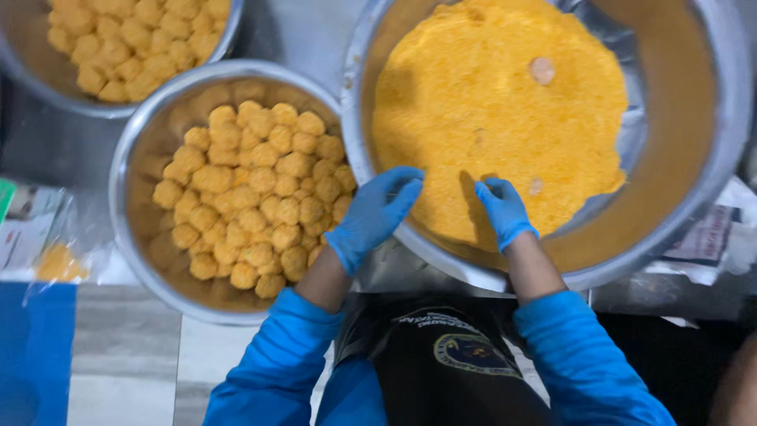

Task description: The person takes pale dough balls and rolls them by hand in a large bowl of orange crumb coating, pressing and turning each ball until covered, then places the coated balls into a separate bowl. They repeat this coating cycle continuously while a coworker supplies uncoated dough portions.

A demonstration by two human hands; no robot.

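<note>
Blue sleeves and a dark apron (449,363) fill the bottom of the frame, closest to the lens, and both arms reach up from there. Left hand (377,214), blue-gloved, lies loosely open over the near rim of the big steel bowl (710,181), fingers slack, nothing gripped. Right hand (503,209), gloved too, has its fingertips pinched down into the orange breadcrumbs (497,118); whether anything sits between those fingers, I cannot tell.

Crumbs cover most of that bowl at upper right, with two pale lumps (542,70) poking through, one near the top, one just beside the right hand. Bare metal shows along the bowl's right wall, so there is open room there.

Lower left of centre sits a second steel bowl (130,158), touching the big one's rim, heaped with breaded nuggets (256,193). Upper left, a third bowl (31,79) of the same nuggets is cut off by the frame edge.

Far left, a clear plastic bag (55,252) holds something orange, blurred. Right edge, crumpled paper (710,237) is half hidden under the big bowl.
</note>
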